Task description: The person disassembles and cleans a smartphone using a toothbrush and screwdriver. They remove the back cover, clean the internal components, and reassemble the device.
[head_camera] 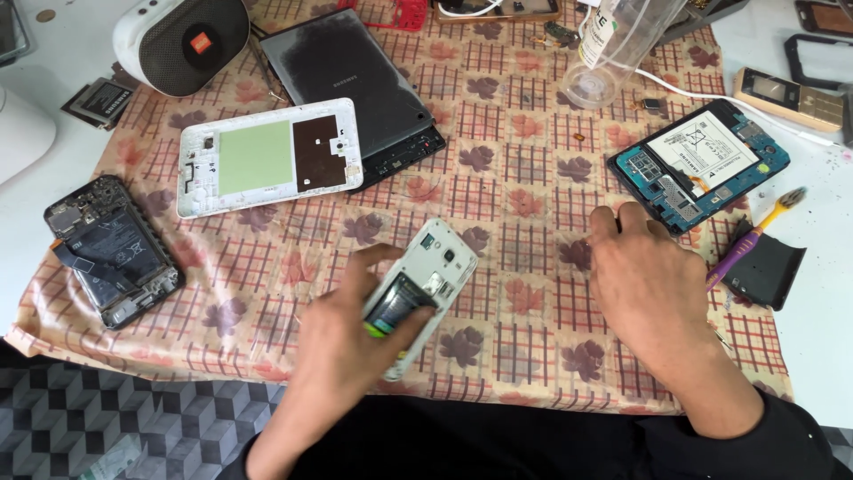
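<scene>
The left hand [342, 333] covers the lower end of the white phone [422, 289]. The clear plastic bottle [613, 49] and red frame [395, 12] are cut by the top edge.

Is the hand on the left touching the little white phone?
Touching. The head view shows the left hand wrapped around the white phone, fingers pressed on its opened back. The right hand lies flat on the tablecloth, apart from it.
</scene>
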